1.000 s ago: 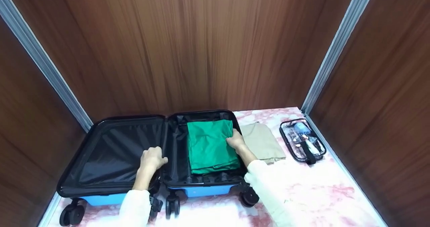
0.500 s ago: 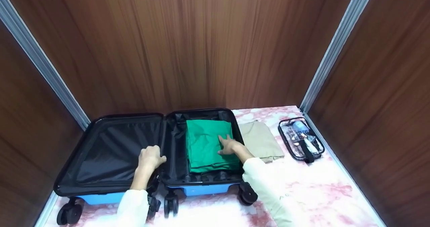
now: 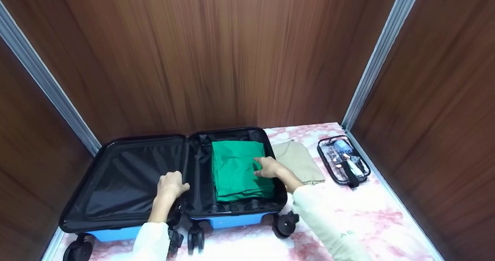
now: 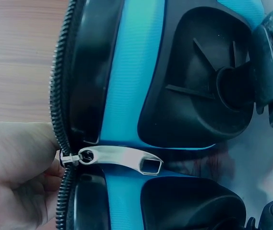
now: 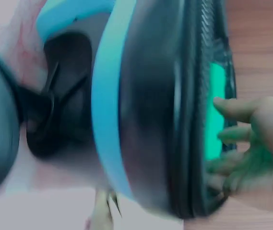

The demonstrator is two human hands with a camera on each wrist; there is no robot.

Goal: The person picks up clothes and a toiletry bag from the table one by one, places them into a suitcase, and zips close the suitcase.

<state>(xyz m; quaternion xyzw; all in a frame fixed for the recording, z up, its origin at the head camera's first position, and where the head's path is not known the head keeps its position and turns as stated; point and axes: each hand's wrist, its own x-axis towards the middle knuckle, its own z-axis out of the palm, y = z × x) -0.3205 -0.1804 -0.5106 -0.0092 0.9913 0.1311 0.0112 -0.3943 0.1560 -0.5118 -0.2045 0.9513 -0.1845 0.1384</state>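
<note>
We see two bare hands over an open suitcase (image 3: 232, 221), its two halves laid side by side. The right hand (image 3: 267, 167) has its fingers spread, thumb apart, over the right-hand edge of a folded green cloth (image 3: 234, 172); we cannot tell whether the fingertips touch it. The cloth lies inside the right half (image 3: 199, 187), to the left of that hand and to the right of the left hand (image 3: 170, 185). The left hand is near the inner edge of the left half (image 3: 127, 179), fingers bent and thumb pointing toward the other hand; its fingertips are partly hidden, so we cannot tell whether they hold anything. In the left wrist view we find a pale zipper pull (image 4: 122, 158) just beside that hand, on the toothed zipper (image 4: 59, 86). Behind the right wrist, outside the suitcase, a folded beige cloth (image 3: 299, 162) lies near the right half. Farther to the right of the right hand, well apart from it, we see a clear pouch (image 3: 328, 168) with a black edge, and a blue item (image 3: 342, 145) inside. Nearer to us than both hands, black wheels (image 3: 285, 225) stick out from the suitcase, over a pink-and-white marbled surface (image 3: 328, 137). Wood-grain walls (image 3: 216, 52) rise beyond the hands.
</note>
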